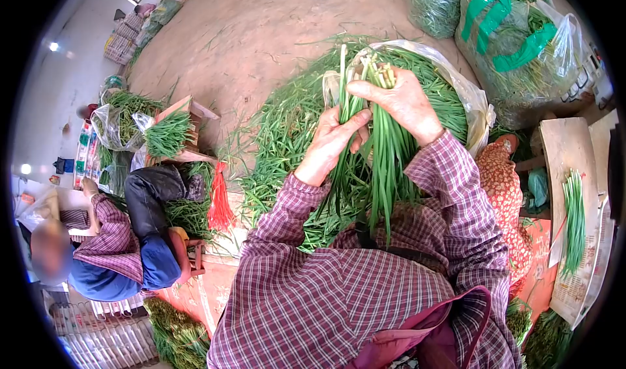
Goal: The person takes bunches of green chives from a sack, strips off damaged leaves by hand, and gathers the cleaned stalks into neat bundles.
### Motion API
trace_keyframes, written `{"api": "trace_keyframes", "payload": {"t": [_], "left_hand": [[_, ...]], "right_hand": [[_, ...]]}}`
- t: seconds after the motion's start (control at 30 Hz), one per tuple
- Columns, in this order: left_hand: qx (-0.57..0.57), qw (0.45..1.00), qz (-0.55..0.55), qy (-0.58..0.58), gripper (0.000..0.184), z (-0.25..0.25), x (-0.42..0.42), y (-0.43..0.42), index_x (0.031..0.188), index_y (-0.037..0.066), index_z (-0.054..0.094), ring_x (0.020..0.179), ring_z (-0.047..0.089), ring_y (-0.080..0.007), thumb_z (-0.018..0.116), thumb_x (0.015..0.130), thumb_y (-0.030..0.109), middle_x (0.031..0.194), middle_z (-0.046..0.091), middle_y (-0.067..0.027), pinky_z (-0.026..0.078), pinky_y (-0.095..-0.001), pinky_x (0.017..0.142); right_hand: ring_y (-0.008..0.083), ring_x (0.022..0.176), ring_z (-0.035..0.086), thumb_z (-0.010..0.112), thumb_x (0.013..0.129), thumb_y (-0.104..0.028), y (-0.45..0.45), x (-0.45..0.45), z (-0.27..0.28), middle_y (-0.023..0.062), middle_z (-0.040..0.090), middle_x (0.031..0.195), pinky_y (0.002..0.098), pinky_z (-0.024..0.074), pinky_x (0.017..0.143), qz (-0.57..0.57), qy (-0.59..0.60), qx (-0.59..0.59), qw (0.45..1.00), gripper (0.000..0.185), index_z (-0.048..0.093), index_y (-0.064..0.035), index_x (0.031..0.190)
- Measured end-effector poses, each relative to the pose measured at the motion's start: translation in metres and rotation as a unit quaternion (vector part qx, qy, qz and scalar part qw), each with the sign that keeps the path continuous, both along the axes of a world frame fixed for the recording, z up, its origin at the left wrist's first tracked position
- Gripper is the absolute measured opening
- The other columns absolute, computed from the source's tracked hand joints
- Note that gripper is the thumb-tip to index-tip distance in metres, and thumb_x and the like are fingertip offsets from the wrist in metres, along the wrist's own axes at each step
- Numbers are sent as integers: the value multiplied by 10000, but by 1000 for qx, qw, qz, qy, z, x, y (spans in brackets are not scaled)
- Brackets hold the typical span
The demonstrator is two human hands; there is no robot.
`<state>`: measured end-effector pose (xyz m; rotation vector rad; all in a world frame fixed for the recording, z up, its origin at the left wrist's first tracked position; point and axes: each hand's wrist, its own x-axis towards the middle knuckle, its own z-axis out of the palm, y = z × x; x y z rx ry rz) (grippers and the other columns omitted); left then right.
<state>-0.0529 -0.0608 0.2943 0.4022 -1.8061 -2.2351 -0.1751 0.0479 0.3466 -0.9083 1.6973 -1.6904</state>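
Note:
My right hand (407, 105) is closed around a bunch of garlic chives (391, 154), pale cut ends up and green leaves hanging down. Beside it, my left hand (332, 144) pinches a thinner cluster of chive stalks (343, 75), with its leaves trailing below. Both hands are close together in front of my chest. Beneath and beyond them, an open clear plastic sack (479, 111) holds more chives. A wide pile of loose chive leaves (280, 150) spreads to its left.
On the right, a tied chive bundle (574, 222) lies on a wooden board (567, 147). Stuffed plastic bags (515, 75) stand at back right. To the left, a co-worker (117, 251) sits near red strings (220, 199) and a wooden stand bearing chives (168, 134).

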Motion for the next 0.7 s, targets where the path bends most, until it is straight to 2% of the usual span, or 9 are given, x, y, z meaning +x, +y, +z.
{"api": "trace_keyframes", "payload": {"t": [0.07, 0.13, 0.23, 0.27, 0.33, 0.37, 0.47, 0.63, 0.7], "left_hand": [[-43, 999, 11, 19, 100, -9, -3, 2, 968, 52, 593, 504, 491, -49, 543, 921, 123, 702, 572, 25, 354, -185, 414], [-45, 999, 13, 12, 110, -12, -6, 3, 1004, 47, 580, 501, 488, -43, 547, 912, 98, 716, 569, 28, 355, -184, 415], [-9, 999, -5, 46, 198, -4, -3, 3, 1084, 47, 563, 538, 529, -59, 585, 893, 91, 785, 588, 9, 404, -194, 427], [-7, 999, -5, 46, 198, 1, -2, 5, 1084, 47, 563, 538, 529, -59, 585, 893, 91, 785, 588, 9, 404, -194, 427], [117, 992, 24, 42, 290, 13, 1, 10, 1156, 52, 550, 715, 593, -85, 608, 891, 151, 921, 614, -23, 493, -219, 558], [116, 993, 20, 18, 375, 4, 0, 3, 1212, 52, 525, 891, 595, -116, 618, 888, 215, 1055, 599, -50, 529, -263, 681], [170, 985, 12, -11, 379, 7, 1, 2, 1195, 53, 536, 945, 573, -117, 612, 891, 266, 1060, 593, -46, 519, -281, 728], [-25, 999, 21, -19, 329, -1, -2, -2, 1114, 31, 594, 900, 522, -87, 536, 930, 298, 954, 605, -15, 423, -249, 814], [-70, 997, -7, -26, 313, 1, -4, -3, 1136, 28, 586, 938, 528, -97, 528, 935, 261, 1007, 610, -20, 417, -249, 844]], "right_hand": [[103, 723, 609, 746, 745, -315, -9, 1, -10, 82, 669, 818, 286, 498, 665, -71, 157, 16, 985, 391, 636, 19, 917], [102, 713, 610, 739, 743, -318, -7, -3, -16, 79, 673, 809, 284, 495, 656, -82, 169, 25, 982, 399, 638, 16, 937], [89, 765, 601, 721, 778, -268, -5, -7, -26, 56, 670, 876, 253, 488, 681, -40, 2, -32, 999, 354, 636, -7, 1002], [89, 765, 601, 721, 778, -268, -3, -8, -27, 56, 670, 876, 253, 488, 681, -41, 3, -31, 999, 354, 636, -7, 1002], [92, 801, 597, 705, 809, -244, -1, -11, -28, 30, 664, 906, 240, 480, 727, -26, -54, -116, 992, 309, 635, -30, 1020], [96, 830, 594, 684, 836, -228, 1, -14, -29, 15, 656, 931, 237, 471, 765, -21, -63, -94, 993, 273, 632, -45, 1032], [88, 830, 593, 672, 843, -212, 7, -14, -25, 13, 654, 922, 235, 470, 770, -50, -96, -112, 988, 267, 631, -35, 1039], [83, 835, 592, 679, 835, -213, 19, -26, -15, 12, 652, 929, 233, 471, 767, -47, -106, -88, 989, 255, 653, -37, 1017], [78, 807, 593, 688, 828, -224, 19, -25, -10, 6, 653, 910, 228, 474, 745, -39, -80, -82, 993, 262, 657, -39, 1012]]}}
